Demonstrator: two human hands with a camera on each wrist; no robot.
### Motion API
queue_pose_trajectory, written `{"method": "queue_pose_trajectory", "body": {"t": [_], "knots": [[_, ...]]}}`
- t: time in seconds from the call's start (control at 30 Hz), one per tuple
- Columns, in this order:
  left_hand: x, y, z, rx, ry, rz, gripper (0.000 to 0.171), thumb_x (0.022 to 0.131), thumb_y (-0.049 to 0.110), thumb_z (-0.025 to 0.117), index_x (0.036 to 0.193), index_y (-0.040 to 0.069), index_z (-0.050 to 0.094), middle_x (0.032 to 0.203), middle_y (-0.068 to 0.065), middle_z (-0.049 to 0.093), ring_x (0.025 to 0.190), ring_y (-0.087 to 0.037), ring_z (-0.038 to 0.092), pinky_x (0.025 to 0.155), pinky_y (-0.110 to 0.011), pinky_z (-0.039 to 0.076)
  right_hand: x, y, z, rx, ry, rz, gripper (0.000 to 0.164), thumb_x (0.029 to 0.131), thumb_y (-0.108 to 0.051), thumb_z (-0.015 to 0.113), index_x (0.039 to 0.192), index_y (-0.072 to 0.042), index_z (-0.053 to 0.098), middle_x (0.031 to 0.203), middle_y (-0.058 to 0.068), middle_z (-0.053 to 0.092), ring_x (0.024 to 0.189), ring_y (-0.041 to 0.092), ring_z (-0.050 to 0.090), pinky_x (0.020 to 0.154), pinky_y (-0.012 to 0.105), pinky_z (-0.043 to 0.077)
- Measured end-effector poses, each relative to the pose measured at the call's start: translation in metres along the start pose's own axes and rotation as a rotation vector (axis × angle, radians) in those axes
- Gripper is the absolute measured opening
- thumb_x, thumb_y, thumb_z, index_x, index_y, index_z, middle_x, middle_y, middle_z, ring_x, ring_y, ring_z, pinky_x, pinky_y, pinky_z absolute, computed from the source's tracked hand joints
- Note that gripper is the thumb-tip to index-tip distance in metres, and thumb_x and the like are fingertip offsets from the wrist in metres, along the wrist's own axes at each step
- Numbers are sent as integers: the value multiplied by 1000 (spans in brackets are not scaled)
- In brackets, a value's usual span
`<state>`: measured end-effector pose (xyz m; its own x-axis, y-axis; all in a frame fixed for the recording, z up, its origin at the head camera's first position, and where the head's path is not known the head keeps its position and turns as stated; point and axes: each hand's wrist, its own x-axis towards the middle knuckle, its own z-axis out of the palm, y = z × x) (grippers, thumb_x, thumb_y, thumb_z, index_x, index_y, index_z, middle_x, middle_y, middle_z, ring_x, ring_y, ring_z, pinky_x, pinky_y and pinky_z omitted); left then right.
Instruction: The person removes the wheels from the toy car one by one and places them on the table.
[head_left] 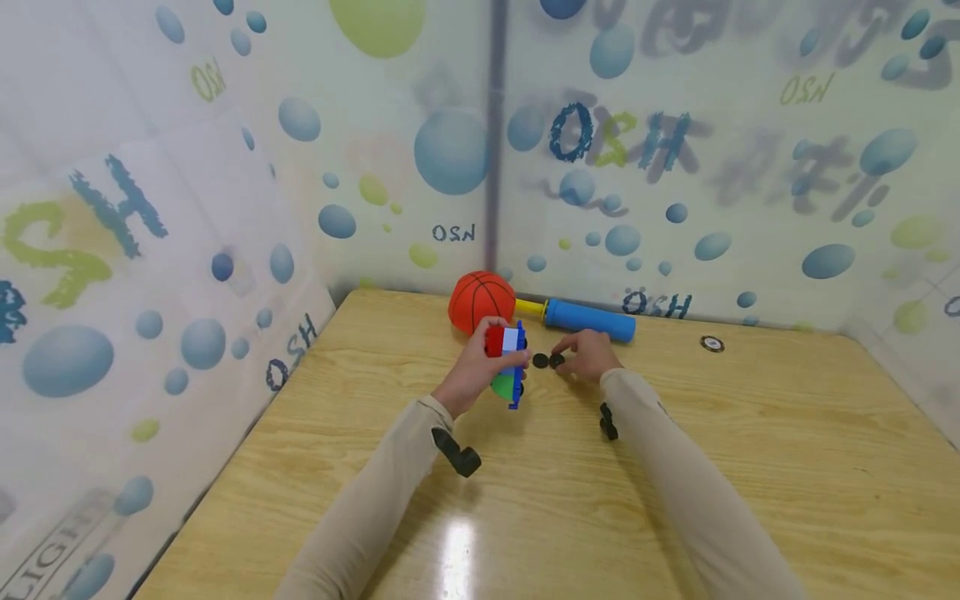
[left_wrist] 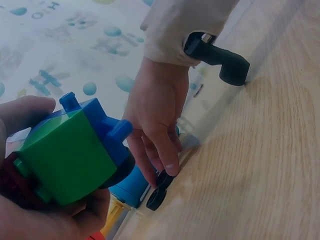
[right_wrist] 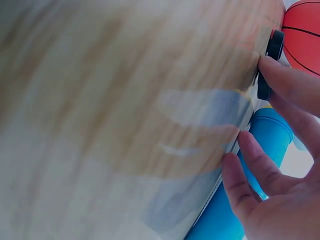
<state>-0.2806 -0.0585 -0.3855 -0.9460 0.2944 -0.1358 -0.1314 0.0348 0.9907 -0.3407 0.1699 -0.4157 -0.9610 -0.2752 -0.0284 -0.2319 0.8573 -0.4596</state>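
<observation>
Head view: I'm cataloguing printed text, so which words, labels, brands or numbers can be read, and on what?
"OSH": back wall and left wall, seemingly mirrored.
"OSN": back wall.
"LIGH": left wall, lower corner, faint.
Chip: any markings too small to read.
Shadowy back wall lettering: blurred.

On the wall covering [head_left: 367,125] I read "OSH" [head_left: 619,137], repeated, apparently reversed H2O; lower left, boxed "LIGH" [head_left: 56,537], remainder unclear.

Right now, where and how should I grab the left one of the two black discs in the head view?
Likely best: pinch the left black disc by its rim from above, fingertips on its near and far edges. It lies flat on the table, and the other black disc and right hand crowd its right side.
</observation>
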Motion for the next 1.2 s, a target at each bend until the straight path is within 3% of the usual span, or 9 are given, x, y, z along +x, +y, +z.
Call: {"method": "queue_pose_trajectory", "body": {"t": [0.17, 0.33, 0.5, 0.6, 0.7, 0.93, 1.2], "knots": [[0, -1, -1, -16, -17, -11, 61, 95, 27, 70, 143, 22, 32, 126, -15, 62, 113, -38, 67, 91, -36, 58, -1, -2, -1, 4, -9, 11, 35, 85, -17, 78, 120, -11, 74, 121, 13, 73, 117, 36, 61, 114, 61, 26], [-1, -1, 0, -58, -22, -2, 43, 101, 27, 61, 135, 25, 35, 133, -23, 58, 115, -39, 66, 89, -38, 59, -5, -4, -5, 26, -36, 28, 53, 85, -19, 78, 134, -7, 64, 132, 20, 66, 124, 39, 58, 119, 64, 19], [-2, -2, 2, -193, -49, 40, 24, 106, 24, 41, 130, 22, 36, 136, -22, 49, 114, -40, 60, 87, -35, 56, -19, -18, -15, 158, -13, 12, 59, 90, -24, 73, 142, -4, 53, 142, 24, 56, 130, 43, 52, 113, 60, 38], [-2, -2, 3, -290, -78, 67, 32, 103, 21, 31, 134, 19, 37, 139, -14, 40, 115, -30, 51, 88, -33, 50, -33, -30, -21, 287, 31, -30, 55, 95, -26, 68, 144, -7, 51, 142, 23, 55, 132, 41, 51, 109, 58, 44], [-3, -1, 3, -328, -104, 80, 42, 100, 18, 27, 141, 17, 36, 143, -11, 35, 118, -25, 43, 90, -33, 46, -46, -43, -24, 365, 92, -109, 52, 97, -26, 66, 144, -10, 50, 140, 21, 58, 128, 38, 56, 104, 56, 49], [0, -1, 7, -231, -128, 83, 44, 106, 18, 33, 150, 18, 36, 148, -11, 36, 124, -26, 44, 94, -30, 47, -63, -59, -15, 332, 241, -354, 61, 92, -22, 74, 147, -15, 50, 135, 13, 57, 119, 33, 58, 87, 49, 59], [1, -5, 11, -83, -93, 132, 44, 105, 23, 51, 148, 26, 41, 148, -8, 45, 118, -21, 54, 89, -28, 55, -67, -62, 2, 305, 280, -408, 75, 82, -22, 83, 149, -21, 49, 134, 19, 52, 117, 32, 54, 85, 51, 60]]}}
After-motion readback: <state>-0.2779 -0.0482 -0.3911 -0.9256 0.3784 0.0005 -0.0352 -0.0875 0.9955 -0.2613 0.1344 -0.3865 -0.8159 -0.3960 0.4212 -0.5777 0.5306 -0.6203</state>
